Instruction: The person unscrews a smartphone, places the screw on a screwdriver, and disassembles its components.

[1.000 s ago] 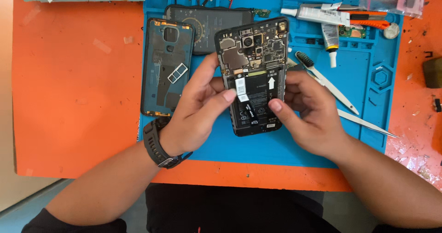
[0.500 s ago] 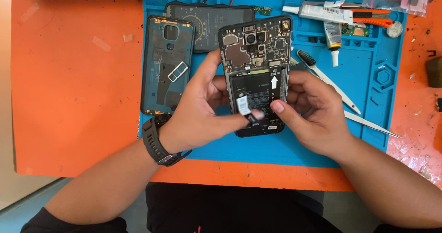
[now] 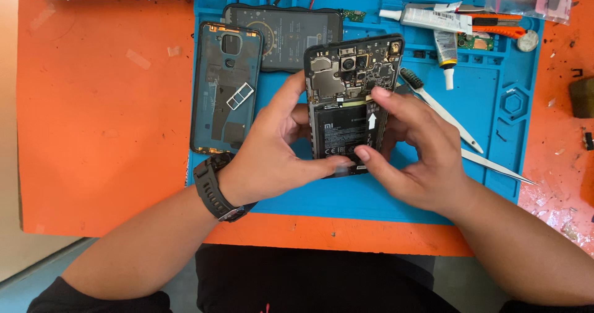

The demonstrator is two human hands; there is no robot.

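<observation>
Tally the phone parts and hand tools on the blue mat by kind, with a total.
Opened phone, held by left hand and right hand: 1
Loose back covers: 2
Tweezers: 2
Glue tubes: 2
Total: 7

Left hand (image 3: 281, 155) curled, right hand (image 3: 417, 158) arched, thumbs meeting (forearms angled inward), watch on left wrist

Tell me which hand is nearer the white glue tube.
Right. The right hand sits below the white glue tube, on the opened phone; the left hand is farther off, across the phone.
</observation>
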